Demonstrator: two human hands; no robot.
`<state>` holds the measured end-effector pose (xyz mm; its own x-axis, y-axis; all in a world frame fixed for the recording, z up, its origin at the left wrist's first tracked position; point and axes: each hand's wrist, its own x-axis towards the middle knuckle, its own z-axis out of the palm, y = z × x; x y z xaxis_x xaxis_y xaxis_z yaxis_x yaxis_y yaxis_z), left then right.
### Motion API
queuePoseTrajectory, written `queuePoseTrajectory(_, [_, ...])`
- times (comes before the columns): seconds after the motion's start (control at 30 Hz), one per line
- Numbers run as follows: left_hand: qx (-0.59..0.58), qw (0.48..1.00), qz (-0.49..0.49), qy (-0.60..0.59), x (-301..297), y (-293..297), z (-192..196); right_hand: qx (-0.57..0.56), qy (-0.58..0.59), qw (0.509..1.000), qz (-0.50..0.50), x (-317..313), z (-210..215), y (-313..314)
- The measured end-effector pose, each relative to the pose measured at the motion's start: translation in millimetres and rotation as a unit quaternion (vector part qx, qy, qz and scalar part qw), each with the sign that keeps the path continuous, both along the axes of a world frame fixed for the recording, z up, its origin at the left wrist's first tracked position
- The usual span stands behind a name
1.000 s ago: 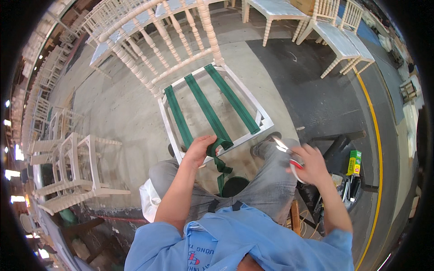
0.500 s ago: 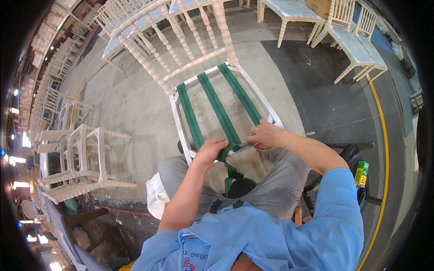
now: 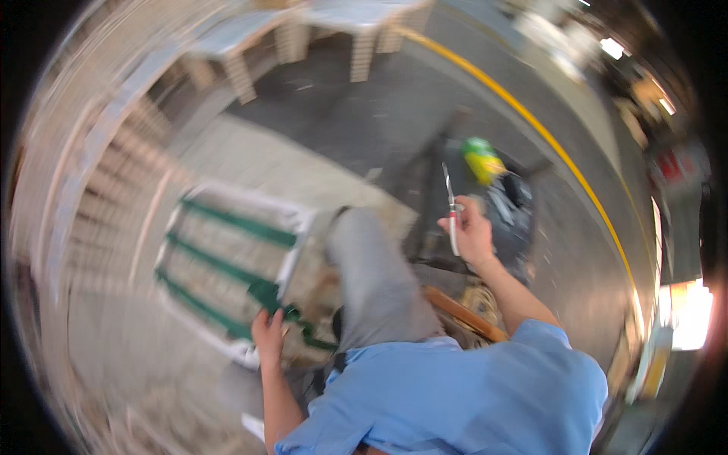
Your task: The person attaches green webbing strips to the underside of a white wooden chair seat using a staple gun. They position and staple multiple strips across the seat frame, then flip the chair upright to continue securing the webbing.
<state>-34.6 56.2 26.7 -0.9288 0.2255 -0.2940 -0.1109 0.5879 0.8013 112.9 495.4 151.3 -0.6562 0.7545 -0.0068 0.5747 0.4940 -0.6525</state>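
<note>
My right hand (image 3: 473,233) is raised on the right side, closed around a pair of scissors (image 3: 447,182) with slim metal blades pointing away and a red-and-white handle. My left hand (image 3: 268,337) rests by the near rail of a white chair seat frame (image 3: 294,241), its fingers closed on green webbing (image 3: 263,294). A loose tail of this webbing hangs beside the frame toward my lap. Three green webbing straps (image 3: 205,258) span the seat opening. Motion blurs the chair and its spindle back.
A green-and-yellow box (image 3: 483,161) and a black plastic bag (image 3: 509,216) sit on a dark stand to my right. Pale chairs (image 3: 364,53) stand beyond. A wooden bar (image 3: 464,312) lies beside my thigh. A yellow line (image 3: 523,106) curves over the dark floor.
My view has swung right. My right hand has carried the scissors away from the webbing toward the stand on the right. My left hand stays with the webbing at the frame.
</note>
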Motion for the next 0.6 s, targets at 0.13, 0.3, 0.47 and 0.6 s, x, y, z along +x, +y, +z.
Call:
queuePoseTrajectory(0.13, [-0.108,0.974,-0.073,0.187,17.9,18.4,-18.5,0.081,-0.069,0.967,-0.23,132.2,-22.7,28.5])
queuePoseTrajectory(0.3, [-0.055,0.989,-0.012,0.138,14.7,10.8,-25.5,0.139,-0.151,0.946,-0.253,180.0,-62.7,45.6])
queuePoseTrajectory(0.47, [-0.057,0.986,-0.025,0.158,19.1,31.5,-8.6,0.314,-0.127,0.929,-0.147,159.2,-62.9,81.5])
queuePoseTrajectory(0.6, [0.237,0.954,0.171,-0.065,-0.3,20.2,58.7,0.126,0.077,0.989,0.028,48.1,-33.0,44.0])
